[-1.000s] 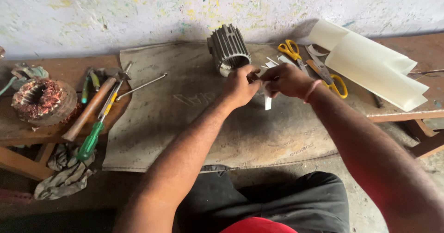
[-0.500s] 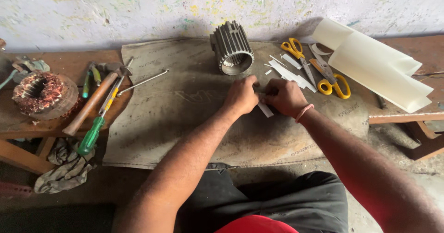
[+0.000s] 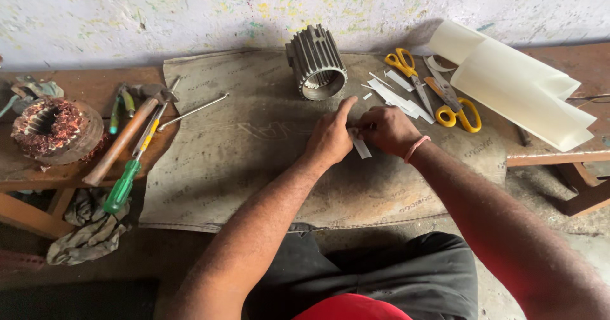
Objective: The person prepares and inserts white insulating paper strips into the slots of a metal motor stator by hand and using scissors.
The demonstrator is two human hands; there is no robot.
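Observation:
My left hand [image 3: 330,136] and my right hand [image 3: 387,129] meet over the middle of a grey-brown mat [image 3: 254,155]. Together they pinch a small white paper strip [image 3: 361,147], which pokes out below the fingers and rests on the mat. My left forefinger points up toward a ribbed metal motor housing [image 3: 316,63] that lies on its side just beyond the hands. More cut white strips [image 3: 397,94] lie scattered to the right of the housing.
Two yellow-handled scissors [image 3: 445,98] and a curled sheet of cream paper [image 3: 515,85] lie at the right. At the left are a copper-wound stator [image 3: 47,126], a hammer [image 3: 121,142], a green screwdriver [image 3: 127,180], a metal rod [image 3: 190,110] and rags [image 3: 89,231].
Both hands have come down and toward me from beside the motor housing to the middle of the mat, still holding the paper strip between them.

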